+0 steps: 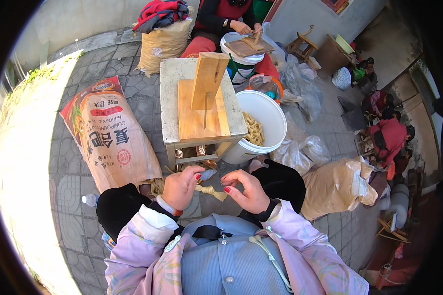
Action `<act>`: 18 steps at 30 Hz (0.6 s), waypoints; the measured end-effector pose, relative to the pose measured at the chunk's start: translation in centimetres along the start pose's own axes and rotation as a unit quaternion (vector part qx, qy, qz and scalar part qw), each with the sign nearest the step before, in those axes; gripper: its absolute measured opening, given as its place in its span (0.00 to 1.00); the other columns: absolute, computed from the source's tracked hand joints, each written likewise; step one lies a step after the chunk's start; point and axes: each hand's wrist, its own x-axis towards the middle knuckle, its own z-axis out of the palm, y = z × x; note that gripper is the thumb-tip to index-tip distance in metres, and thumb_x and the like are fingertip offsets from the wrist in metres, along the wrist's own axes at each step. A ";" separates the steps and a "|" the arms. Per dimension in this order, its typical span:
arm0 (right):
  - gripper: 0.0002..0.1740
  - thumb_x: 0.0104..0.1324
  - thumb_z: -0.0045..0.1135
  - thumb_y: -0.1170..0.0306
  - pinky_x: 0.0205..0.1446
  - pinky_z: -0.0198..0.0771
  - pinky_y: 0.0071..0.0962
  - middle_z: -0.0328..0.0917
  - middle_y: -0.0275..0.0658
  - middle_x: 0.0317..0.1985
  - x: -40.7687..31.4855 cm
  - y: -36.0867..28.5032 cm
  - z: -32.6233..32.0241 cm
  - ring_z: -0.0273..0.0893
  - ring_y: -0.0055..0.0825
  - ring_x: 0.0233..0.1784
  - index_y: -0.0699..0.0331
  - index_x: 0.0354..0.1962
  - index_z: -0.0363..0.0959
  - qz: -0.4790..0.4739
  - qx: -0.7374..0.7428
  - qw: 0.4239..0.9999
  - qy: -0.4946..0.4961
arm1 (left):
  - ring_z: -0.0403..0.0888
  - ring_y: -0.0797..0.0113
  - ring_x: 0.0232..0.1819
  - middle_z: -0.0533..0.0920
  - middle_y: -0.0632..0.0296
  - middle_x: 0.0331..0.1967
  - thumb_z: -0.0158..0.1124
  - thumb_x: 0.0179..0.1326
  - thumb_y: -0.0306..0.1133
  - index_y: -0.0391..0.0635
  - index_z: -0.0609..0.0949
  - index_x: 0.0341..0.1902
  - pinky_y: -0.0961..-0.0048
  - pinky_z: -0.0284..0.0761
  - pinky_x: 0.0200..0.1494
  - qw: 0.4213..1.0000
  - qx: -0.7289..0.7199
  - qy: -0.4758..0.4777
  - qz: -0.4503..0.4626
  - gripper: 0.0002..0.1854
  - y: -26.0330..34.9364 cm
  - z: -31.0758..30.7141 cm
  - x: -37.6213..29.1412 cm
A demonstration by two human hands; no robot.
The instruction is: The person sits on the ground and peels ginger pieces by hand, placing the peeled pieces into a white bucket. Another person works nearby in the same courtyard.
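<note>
A knotted strip of pale yellow, husk-like material [209,190] stretches out from the fingertips of my left hand [181,187], which pinches its end. Close to the strip's free right end is my right hand [246,190], thumb and fingers curled apart; whether it holds anything fine cannot be told. Beyond my hands stands a worn wooden stool [170,110], bearing a flat wooden board [192,127] with an upright wood block [209,79] and a thin metal rod [206,110]. Right of the stool, a white plastic bucket [277,129] contains many knotted yellow pieces [254,129].
A printed woven sack [114,136] lies at left, near a plastic bottle [90,200]. Opposite, another person's hands [245,27] work over a lidded bucket [225,40]. Plastic bags [299,84] and a tan sack [339,188] lie at right; several people sit farther off.
</note>
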 end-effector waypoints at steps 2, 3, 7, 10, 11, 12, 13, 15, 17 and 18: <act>0.13 0.61 0.62 0.71 0.40 0.73 0.32 0.78 0.43 0.38 0.9 -0.9 0.3 0.79 0.37 0.39 0.67 0.40 0.70 -0.087 -0.088 0.990 -0.064 | 0.83 0.48 0.31 0.83 0.49 0.32 0.57 0.64 0.24 0.44 0.79 0.48 0.64 0.77 0.34 0.999 0.019 -0.007 0.041 0.10 0.6 0.2 0.1; 0.13 0.59 0.63 0.71 0.40 0.73 0.34 0.78 0.44 0.37 1.3 -1.3 0.4 0.79 0.40 0.38 0.66 0.40 0.70 -0.126 -0.137 0.977 -0.101 | 0.83 0.50 0.30 0.83 0.51 0.31 0.58 0.62 0.25 0.45 0.79 0.50 0.64 0.77 0.33 0.996 0.039 -0.013 0.084 0.12 0.8 0.3 0.2; 0.11 0.55 0.62 0.73 0.32 0.68 0.41 0.74 0.43 0.26 2.2 -2.0 1.2 0.75 0.46 0.30 0.63 0.32 0.67 -0.134 -0.159 0.966 -0.154 | 0.82 0.54 0.26 0.81 0.56 0.24 0.63 0.58 0.28 0.47 0.77 0.50 0.61 0.75 0.28 0.984 0.097 0.010 0.147 0.15 0.5 0.3 0.5; 0.10 0.54 0.60 0.76 0.29 0.67 0.41 0.73 0.44 0.23 1.6 -1.4 0.7 0.74 0.47 0.27 0.63 0.30 0.67 -0.100 -0.121 0.981 -0.110 | 0.80 0.54 0.23 0.80 0.57 0.21 0.61 0.60 0.28 0.48 0.76 0.44 0.59 0.74 0.26 0.986 0.105 0.030 0.123 0.09 -0.5 0.1 0.8; 0.09 0.54 0.60 0.76 0.28 0.67 0.41 0.73 0.44 0.23 1.2 -1.1 0.3 0.74 0.47 0.27 0.63 0.31 0.67 -0.077 -0.111 0.986 -0.094 | 0.80 0.53 0.23 0.80 0.57 0.20 0.61 0.61 0.29 0.48 0.76 0.44 0.59 0.74 0.26 0.987 0.110 0.023 0.111 0.09 -0.8 0.1 0.9; 0.08 0.56 0.59 0.78 0.26 0.66 0.37 0.73 0.42 0.21 0.9 -0.7 0.2 0.75 0.43 0.24 0.63 0.31 0.67 -0.075 -0.091 0.990 -0.083 | 0.80 0.53 0.23 0.80 0.58 0.20 0.61 0.61 0.29 0.48 0.76 0.44 0.59 0.74 0.26 0.989 0.110 0.023 0.099 0.09 -0.9 0.3 0.8; 0.08 0.56 0.59 0.78 0.26 0.66 0.36 0.73 0.42 0.21 0.6 -0.5 0.1 0.75 0.41 0.24 0.63 0.30 0.67 -0.025 -0.066 0.994 -0.082 | 0.80 0.52 0.22 0.80 0.58 0.20 0.61 0.61 0.29 0.48 0.77 0.44 0.59 0.74 0.26 0.991 0.110 0.016 0.075 0.08 -0.9 0.4 0.9; 0.08 0.58 0.59 0.78 0.26 0.66 0.34 0.73 0.40 0.22 0.2 0.0 -0.2 0.75 0.37 0.23 0.63 0.30 0.67 0.101 -0.008 0.991 -0.085 | 0.80 0.52 0.25 0.80 0.57 0.22 0.62 0.61 0.30 0.47 0.77 0.42 0.60 0.75 0.28 0.995 0.077 -0.006 0.058 0.07 -0.6 0.4 1.0; 0.08 0.59 0.58 0.78 0.27 0.67 0.31 0.74 0.39 0.23 0.5 0.2 -0.6 0.75 0.34 0.23 0.64 0.34 0.68 0.053 -0.032 0.996 -0.072 | 0.81 0.52 0.28 0.80 0.55 0.25 0.63 0.61 0.30 0.45 0.77 0.40 0.61 0.75 0.32 0.998 0.021 -0.034 0.037 0.07 0.0 0.1 1.3; 0.08 0.59 0.58 0.78 0.27 0.67 0.31 0.75 0.40 0.24 0.8 0.3 -0.9 0.75 0.34 0.23 0.64 0.35 0.68 0.050 -0.034 0.996 -0.060 | 0.81 0.52 0.30 0.80 0.54 0.27 0.63 0.61 0.30 0.44 0.77 0.40 0.61 0.75 0.34 0.998 -0.015 -0.054 0.032 0.06 0.2 -0.3 1.6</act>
